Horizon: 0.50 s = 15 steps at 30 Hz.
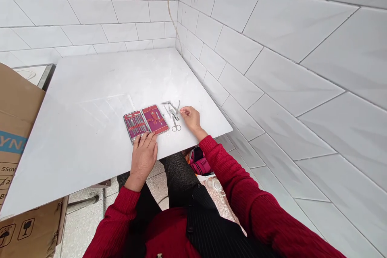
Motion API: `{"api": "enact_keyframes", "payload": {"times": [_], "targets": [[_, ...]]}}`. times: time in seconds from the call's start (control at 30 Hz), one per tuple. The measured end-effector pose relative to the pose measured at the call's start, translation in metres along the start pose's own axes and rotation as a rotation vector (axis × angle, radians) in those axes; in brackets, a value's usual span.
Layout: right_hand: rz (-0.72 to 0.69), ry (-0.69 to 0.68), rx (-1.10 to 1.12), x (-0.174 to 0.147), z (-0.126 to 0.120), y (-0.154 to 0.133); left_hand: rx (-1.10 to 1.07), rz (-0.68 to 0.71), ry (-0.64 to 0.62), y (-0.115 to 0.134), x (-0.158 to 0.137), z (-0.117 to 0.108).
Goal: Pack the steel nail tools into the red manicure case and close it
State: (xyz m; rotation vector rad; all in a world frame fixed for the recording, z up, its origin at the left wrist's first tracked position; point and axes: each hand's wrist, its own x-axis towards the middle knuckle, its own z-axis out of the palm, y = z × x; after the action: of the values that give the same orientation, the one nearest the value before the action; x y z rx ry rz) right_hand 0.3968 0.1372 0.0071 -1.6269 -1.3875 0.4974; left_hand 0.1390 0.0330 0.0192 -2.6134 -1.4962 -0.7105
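A manicure case with a dark red lining lies unfolded on the white table. Slim metal manicure tools fill its left half; a few small pieces are strapped in the right half. My left hand rests at the case's near edge, its fingers stretched out over the rim. To the right of the case is a loose group of metal tools, with nail clippers and small scissors among them. Beside this group, my right hand has its fingertips pinched together; what they hold, if anything, is too small to make out.
The white table meets tiled walls at the back and right. Cardboard boxes stand at the left. A cable hangs in the corner. Below the table's near edge is a pink and black bundle.
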Motion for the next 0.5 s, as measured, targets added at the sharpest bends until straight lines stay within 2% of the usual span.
{"api": "enact_keyframes", "payload": {"times": [0.17, 0.3, 0.4, 0.5], "targets": [[-0.045, -0.188, -0.402, 0.016, -0.009, -0.018, 0.003, -0.007, -0.006, 0.0, 0.0, 0.0], [-0.065, -0.3, -0.635, 0.029, -0.009, -0.033, 0.021, -0.005, -0.015, 0.001, -0.001, 0.0], [-0.067, -0.347, -0.689, 0.037, -0.008, -0.037, 0.028, -0.003, -0.017, 0.001, -0.001, 0.0], [-0.086, -0.315, -0.611, 0.042, -0.008, -0.037, 0.017, -0.008, -0.014, 0.001, -0.002, 0.0]]}}
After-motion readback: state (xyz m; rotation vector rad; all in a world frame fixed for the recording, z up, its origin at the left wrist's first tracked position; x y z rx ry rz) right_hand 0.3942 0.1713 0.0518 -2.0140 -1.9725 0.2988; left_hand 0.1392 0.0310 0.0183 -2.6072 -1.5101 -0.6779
